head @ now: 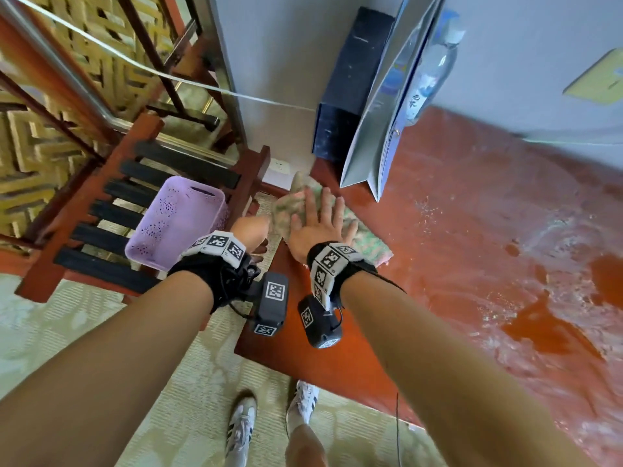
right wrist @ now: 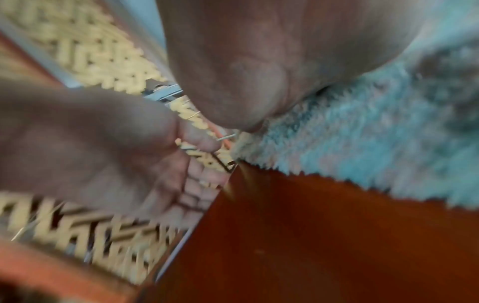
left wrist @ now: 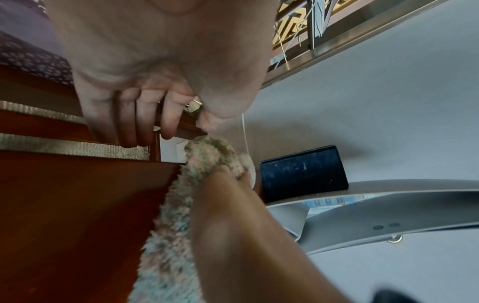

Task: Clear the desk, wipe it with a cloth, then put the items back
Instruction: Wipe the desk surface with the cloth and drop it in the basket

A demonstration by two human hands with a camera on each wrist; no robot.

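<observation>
1. Cloth (head: pixel 332 217), a fluffy towel in pale green and pink, lies on the near-left corner of the desk (head: pixel 455 237), and we see our right hand (head: pixel 318 219) pressed flat on top of it, fingers straight and spread.
2. Our left hand (head: pixel 251 230) sits just left of the right one, off the desk edge and touching nothing we can make out; from the left wrist camera its fingers (left wrist: pixel 145 121) hang loosely curled with nothing in them, just short of the cloth's bunched end.
3. The desk top beyond and to the right of our right hand is reddish-brown wood, streaked with wet, foamy smears.
4. Just ahead of our right fingertips a pale paper bag (head: pixel 381 129) stands upright on the desk.
5. To the bag's left a dark blue box (head: pixel 347 92) stands against the wall, and a clear plastic bottle (head: pixel 435 65) shows behind the bag on its right.
6. Left of our left hand, a lilac plastic basket (head: pixel 175 220) rests on a slatted wooden chair (head: pixel 111 210).
7. A white cable (head: pixel 168 75) runs from far left to the wall ahead of our hands.
8. Below our forearms we see patterned carpet (head: pixel 202 382) and our two white sneakers (head: pixel 269 419).
9. The right wrist picture is blurred; it shows only palm, cloth and desk wood.
</observation>
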